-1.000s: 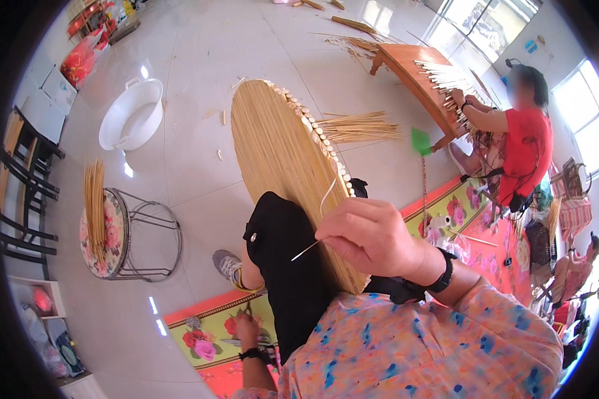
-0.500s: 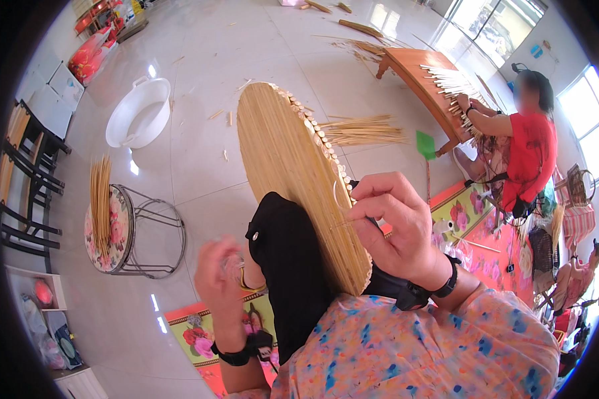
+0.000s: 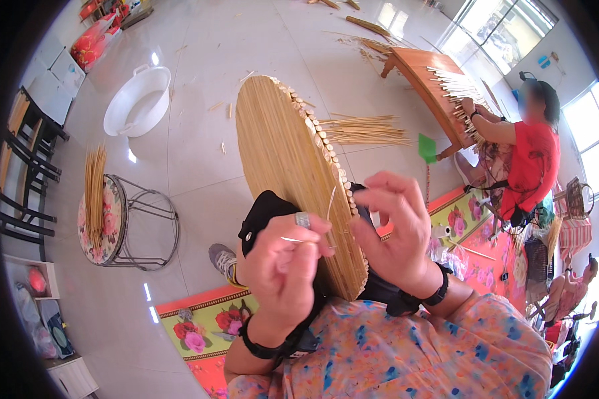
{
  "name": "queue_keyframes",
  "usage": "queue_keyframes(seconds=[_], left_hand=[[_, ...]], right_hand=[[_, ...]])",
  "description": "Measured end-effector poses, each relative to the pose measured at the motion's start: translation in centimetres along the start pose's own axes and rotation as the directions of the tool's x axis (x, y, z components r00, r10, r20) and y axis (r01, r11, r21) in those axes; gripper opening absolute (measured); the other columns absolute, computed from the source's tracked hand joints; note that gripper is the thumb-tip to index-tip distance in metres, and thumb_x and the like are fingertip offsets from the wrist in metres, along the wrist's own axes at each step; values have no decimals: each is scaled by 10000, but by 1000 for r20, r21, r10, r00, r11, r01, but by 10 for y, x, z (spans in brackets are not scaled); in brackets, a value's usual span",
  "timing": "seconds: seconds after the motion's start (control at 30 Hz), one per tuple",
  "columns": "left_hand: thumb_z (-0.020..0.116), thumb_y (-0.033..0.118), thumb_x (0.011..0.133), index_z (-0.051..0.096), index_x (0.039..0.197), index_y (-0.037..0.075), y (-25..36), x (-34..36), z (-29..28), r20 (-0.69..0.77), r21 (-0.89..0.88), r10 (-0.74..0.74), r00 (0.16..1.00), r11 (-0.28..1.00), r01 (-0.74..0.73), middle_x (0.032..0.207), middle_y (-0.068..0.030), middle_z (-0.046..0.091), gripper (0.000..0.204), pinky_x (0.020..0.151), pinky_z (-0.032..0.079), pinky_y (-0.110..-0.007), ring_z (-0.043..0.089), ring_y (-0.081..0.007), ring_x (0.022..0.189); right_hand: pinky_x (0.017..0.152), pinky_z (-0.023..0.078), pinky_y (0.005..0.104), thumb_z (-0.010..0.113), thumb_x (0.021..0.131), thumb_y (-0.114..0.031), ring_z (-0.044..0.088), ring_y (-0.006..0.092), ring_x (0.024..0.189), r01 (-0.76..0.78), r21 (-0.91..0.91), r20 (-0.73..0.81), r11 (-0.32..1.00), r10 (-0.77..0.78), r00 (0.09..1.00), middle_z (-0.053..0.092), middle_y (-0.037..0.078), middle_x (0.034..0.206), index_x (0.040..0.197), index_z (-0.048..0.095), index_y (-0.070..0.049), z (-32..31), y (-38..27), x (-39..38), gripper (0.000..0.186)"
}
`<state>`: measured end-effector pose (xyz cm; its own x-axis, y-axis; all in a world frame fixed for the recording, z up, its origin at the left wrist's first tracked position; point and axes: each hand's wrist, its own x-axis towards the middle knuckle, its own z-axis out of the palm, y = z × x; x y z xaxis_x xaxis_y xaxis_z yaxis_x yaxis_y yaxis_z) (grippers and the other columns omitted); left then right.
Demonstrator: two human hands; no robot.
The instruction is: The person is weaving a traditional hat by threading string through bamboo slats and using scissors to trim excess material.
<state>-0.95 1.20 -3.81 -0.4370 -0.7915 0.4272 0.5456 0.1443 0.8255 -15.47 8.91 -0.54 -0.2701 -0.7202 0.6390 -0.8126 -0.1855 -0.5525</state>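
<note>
My left hand (image 3: 283, 272), with a metal thimble ring (image 3: 302, 220) on a finger, pinches a thin needle (image 3: 289, 239) above a long oval slab of pale straw-like strips (image 3: 279, 153). Round cut ends (image 3: 319, 136) line the slab's right edge. A pale thread (image 3: 332, 203) hangs by that edge, between the hands. My right hand (image 3: 396, 246) is at the right edge with its fingers loosely curved and apart. The slab rests along my lap against black cloth (image 3: 263, 213) over my leg.
A co-worker in red (image 3: 529, 166) handles sticks at a wooden bench (image 3: 412, 73); another person (image 3: 569, 292) sits farther right. Left are a stool (image 3: 116, 219) with sticks, a white tub (image 3: 126, 100) and black chairs (image 3: 30, 166). Loose sticks (image 3: 366, 130) and floral mats (image 3: 206, 326) lie on the floor.
The needle was in my right hand and is now in my left, which has risen from low on the left to the slab. My right hand's fingers have spread.
</note>
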Motion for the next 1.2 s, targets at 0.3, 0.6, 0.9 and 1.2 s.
queue_keyframes(seconds=[0.3,0.6,0.9,1.2], left_hand=[[347,150,1065,425,1096,20,14,30,-30,-143,-203,-92,985,977,61,826,-160,617,154,609,591,-354,645,-227,662],[418,193,1073,486,1092,78,46,65,-94,-416,-176,-18,909,982,-61,831,-41,522,134,538,364,-231,431,-100,617],[396,181,1079,492,1107,74,45,51,-97,-222,-285,38,974,953,-102,812,-36,520,146,526,320,-222,413,-85,590],[434,202,1067,504,1081,91,21,45,-108,-393,-318,-116,912,948,-16,846,-34,558,133,599,414,-227,464,-90,631]], right_hand=[[667,479,324,725,787,-90,515,184,728,-410,27,39,912,409,912,562,121,1146,1203,594,-50,18,28,3,438],[656,481,301,752,772,-125,524,151,696,-462,84,75,883,456,887,593,94,1074,1138,619,-33,24,30,7,401],[570,455,255,734,790,-92,541,102,608,-595,203,63,777,596,800,613,52,799,957,643,4,35,29,3,213],[550,458,259,730,796,-89,560,110,583,-555,99,22,826,556,831,621,68,762,924,638,15,33,24,5,189]])
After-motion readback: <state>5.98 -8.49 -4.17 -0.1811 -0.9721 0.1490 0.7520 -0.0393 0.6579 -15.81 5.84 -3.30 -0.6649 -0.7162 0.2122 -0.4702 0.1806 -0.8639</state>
